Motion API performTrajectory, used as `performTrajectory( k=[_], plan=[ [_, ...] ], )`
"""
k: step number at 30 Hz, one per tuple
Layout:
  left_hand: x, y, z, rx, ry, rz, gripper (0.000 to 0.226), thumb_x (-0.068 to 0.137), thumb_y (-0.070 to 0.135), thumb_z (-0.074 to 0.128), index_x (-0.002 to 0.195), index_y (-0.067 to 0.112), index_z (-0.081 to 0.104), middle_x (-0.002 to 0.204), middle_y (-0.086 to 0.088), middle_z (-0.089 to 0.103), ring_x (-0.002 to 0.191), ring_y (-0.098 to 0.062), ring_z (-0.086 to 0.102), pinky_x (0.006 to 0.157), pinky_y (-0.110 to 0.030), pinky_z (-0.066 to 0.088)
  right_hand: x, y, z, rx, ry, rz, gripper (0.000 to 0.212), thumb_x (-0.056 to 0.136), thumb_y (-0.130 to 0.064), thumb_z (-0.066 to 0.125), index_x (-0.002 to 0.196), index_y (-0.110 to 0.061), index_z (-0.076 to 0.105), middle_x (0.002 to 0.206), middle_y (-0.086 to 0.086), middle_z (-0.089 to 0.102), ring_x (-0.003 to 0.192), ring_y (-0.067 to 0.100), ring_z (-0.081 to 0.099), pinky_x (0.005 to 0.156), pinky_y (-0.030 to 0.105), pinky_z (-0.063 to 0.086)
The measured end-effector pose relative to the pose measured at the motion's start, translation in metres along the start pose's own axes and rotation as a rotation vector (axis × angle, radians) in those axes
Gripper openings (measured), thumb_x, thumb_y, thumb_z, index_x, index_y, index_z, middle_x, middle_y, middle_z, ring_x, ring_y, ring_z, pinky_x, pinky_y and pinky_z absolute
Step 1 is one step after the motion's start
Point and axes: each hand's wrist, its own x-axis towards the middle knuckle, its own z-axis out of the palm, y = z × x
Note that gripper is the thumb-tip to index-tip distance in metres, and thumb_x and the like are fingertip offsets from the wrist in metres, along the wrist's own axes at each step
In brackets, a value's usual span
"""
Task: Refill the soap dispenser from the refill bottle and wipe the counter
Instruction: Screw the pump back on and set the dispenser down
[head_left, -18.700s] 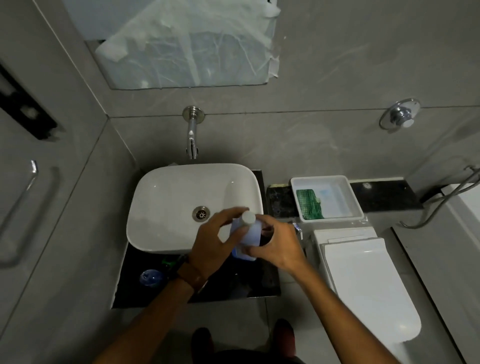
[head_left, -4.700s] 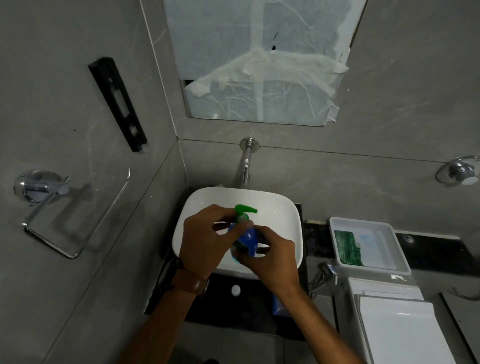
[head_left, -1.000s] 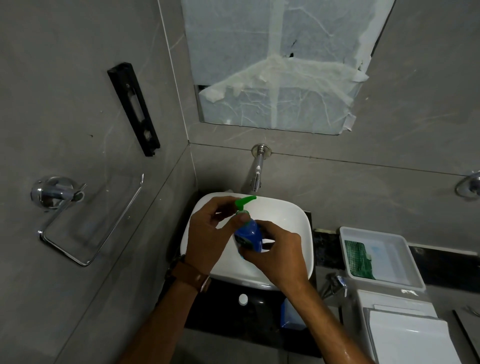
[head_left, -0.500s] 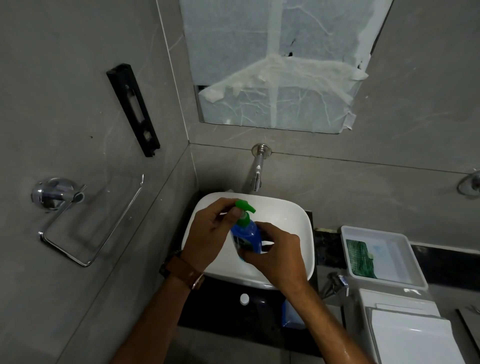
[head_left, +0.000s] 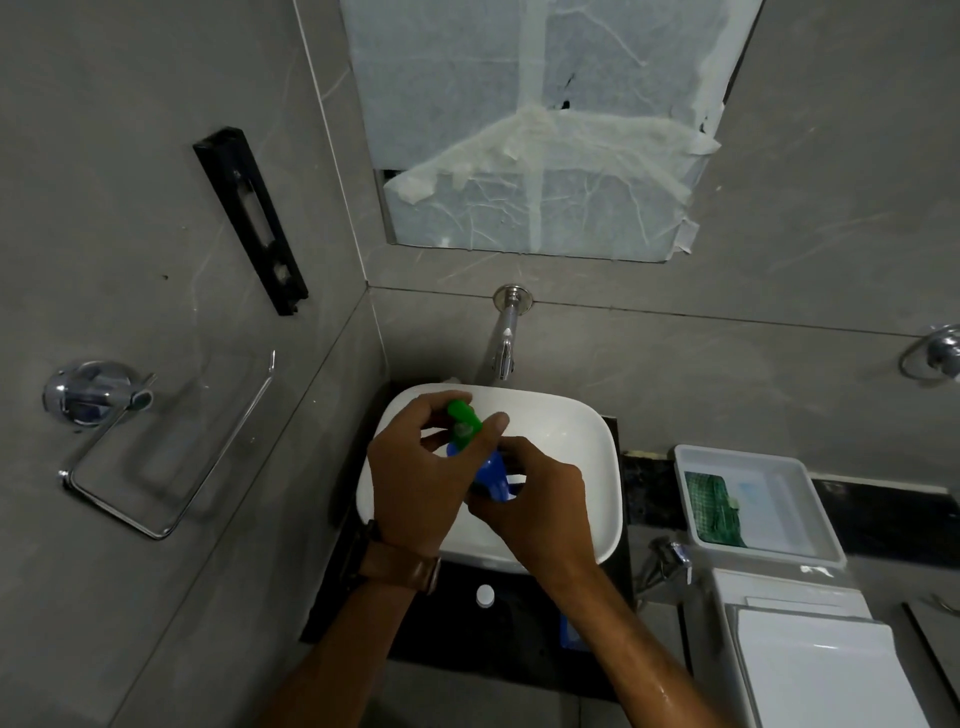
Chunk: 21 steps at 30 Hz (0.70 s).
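A: Where is the soap dispenser (head_left: 492, 475)?

B: Held in the air over the white basin (head_left: 571, 441), between both hands. Its body is blue, mostly hidden by fingers.

A: What is the left hand (head_left: 421, 483) doing?

B: It is closed around the green pump head (head_left: 464, 421), with the thumb and forefinger pinching the pump's neck. A brown leather strap (head_left: 400, 564) sits on that wrist.

A: And the right hand (head_left: 535, 506)?

B: Wrapped around the blue body from below and from the right, fingers curled tight on it. Whether the pump is fully seated on the bottle, I cannot tell.

A: The refill bottle?

B: A blue shape (head_left: 569, 631) lies on the dark surface (head_left: 457, 639) in front of the basin, partly behind the right forearm. That looks like the refill bottle, but too little shows to be sure. A small white cap (head_left: 484, 596) rests on the same surface, just in front of the basin's rim and apart from the blue shape.

A: Anything else around?

B: A chrome spout (head_left: 505, 338) comes out of the wall above the basin. To the right stands a white tray (head_left: 779, 467) with a green cloth (head_left: 712, 506) lying in its left side. A chrome towel holder (head_left: 156, 447) hangs on the left wall.
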Motion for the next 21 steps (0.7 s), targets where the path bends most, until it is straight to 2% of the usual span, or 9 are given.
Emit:
performTrajectory(
  k=[2, 5, 7, 10, 12, 15, 18, 21],
  plan=[
    [0.000, 0.001, -0.003, 0.000, -0.031, 0.011, 0.047, 0.073, 0.038, 0.079, 0.113, 0.015, 0.070, 0.105, 0.002, 0.073, 0.098, -0.011, 0.071, 0.081, -0.019, 0.058, 0.001, 0.002, -0.001, 0.013, -0.010, -0.001, 0.057, 0.077, -0.033, 0.090, 0.129, -0.023, 0.067, 0.119, -0.001, 0.076, 0.106, 0.021, 0.072, 0.105, 0.044, 0.055],
    [-0.002, 0.004, -0.009, -0.011, -0.067, 0.016, 0.057, 0.070, 0.039, 0.080, 0.119, 0.014, 0.068, 0.105, 0.006, 0.070, 0.096, 0.000, 0.069, 0.078, -0.010, 0.055, 0.002, 0.005, -0.001, 0.012, 0.004, -0.027, 0.058, 0.077, -0.033, 0.090, 0.129, -0.022, 0.067, 0.119, -0.002, 0.076, 0.104, 0.020, 0.073, 0.102, 0.043, 0.057],
    [-0.004, 0.007, -0.010, -0.018, -0.047, -0.004, 0.058, 0.066, 0.044, 0.081, 0.115, 0.015, 0.068, 0.100, 0.008, 0.071, 0.096, 0.004, 0.068, 0.073, -0.007, 0.053, 0.002, 0.006, 0.001, 0.004, 0.019, -0.037, 0.058, 0.077, -0.034, 0.090, 0.129, -0.022, 0.068, 0.118, -0.002, 0.077, 0.103, 0.020, 0.073, 0.101, 0.043, 0.058],
    [-0.004, 0.008, -0.011, 0.006, 0.021, -0.030, 0.048, 0.067, 0.049, 0.079, 0.103, 0.018, 0.070, 0.091, 0.009, 0.072, 0.086, 0.000, 0.071, 0.069, -0.004, 0.051, 0.002, 0.007, 0.006, 0.008, 0.012, -0.040, 0.057, 0.077, -0.033, 0.090, 0.128, -0.023, 0.068, 0.117, -0.002, 0.077, 0.102, 0.019, 0.072, 0.105, 0.042, 0.055],
    [-0.003, 0.007, -0.013, 0.034, 0.019, -0.016, 0.045, 0.071, 0.041, 0.079, 0.105, 0.012, 0.072, 0.092, 0.005, 0.073, 0.082, -0.001, 0.071, 0.070, -0.004, 0.052, 0.002, 0.008, 0.008, 0.024, -0.013, -0.050, 0.057, 0.077, -0.032, 0.090, 0.129, -0.023, 0.067, 0.118, -0.002, 0.077, 0.102, 0.017, 0.071, 0.106, 0.039, 0.055],
    [-0.001, 0.002, -0.018, 0.044, -0.031, 0.001, 0.037, 0.080, 0.023, 0.080, 0.111, 0.005, 0.073, 0.095, 0.000, 0.075, 0.088, -0.002, 0.072, 0.072, -0.005, 0.052, 0.002, 0.013, 0.009, 0.075, -0.044, -0.089, 0.058, 0.076, -0.031, 0.091, 0.129, -0.024, 0.067, 0.116, -0.005, 0.076, 0.095, 0.006, 0.068, 0.099, 0.029, 0.057],
    [0.005, -0.002, -0.026, 0.021, -0.144, -0.002, 0.034, 0.084, 0.014, 0.076, 0.117, 0.005, 0.071, 0.098, 0.007, 0.073, 0.095, 0.007, 0.068, 0.075, -0.005, 0.052, 0.006, 0.020, 0.009, 0.128, -0.091, -0.114, 0.059, 0.074, -0.027, 0.092, 0.127, -0.025, 0.068, 0.112, -0.011, 0.075, 0.089, -0.002, 0.067, 0.090, 0.015, 0.057],
    [0.011, -0.007, -0.033, 0.005, -0.250, 0.001, 0.034, 0.086, 0.011, 0.073, 0.119, 0.007, 0.070, 0.103, 0.008, 0.073, 0.100, 0.005, 0.068, 0.078, -0.006, 0.052, 0.011, 0.028, 0.009, 0.164, -0.160, -0.123, 0.058, 0.073, -0.024, 0.093, 0.126, -0.027, 0.068, 0.104, -0.032, 0.068, 0.093, -0.013, 0.066, 0.084, 0.010, 0.056]
  ],
)
